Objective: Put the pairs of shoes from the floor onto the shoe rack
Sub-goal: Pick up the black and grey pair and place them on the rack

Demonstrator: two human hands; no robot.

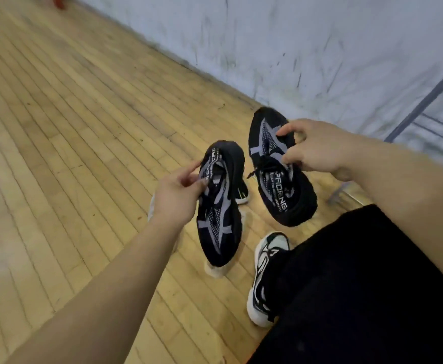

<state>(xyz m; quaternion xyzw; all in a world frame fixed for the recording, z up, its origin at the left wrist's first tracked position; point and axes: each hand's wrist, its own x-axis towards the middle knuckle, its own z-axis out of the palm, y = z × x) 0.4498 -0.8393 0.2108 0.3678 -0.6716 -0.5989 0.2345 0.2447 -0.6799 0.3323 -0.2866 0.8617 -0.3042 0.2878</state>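
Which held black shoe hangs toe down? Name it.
The left shoe, pinched at its opening by the left hand, hangs toe toward the floor. The right shoe, in the right hand, points its toe up toward the wall.

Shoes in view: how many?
4 sure: black shoe in left hand, its mate in right hand, white sneaker being worn, dark shoe on the floor behind. Pale bits beneath may be hidden shoes.

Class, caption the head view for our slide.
Left hand holds one black sneaker, right hand its mate, near the shoe rack.
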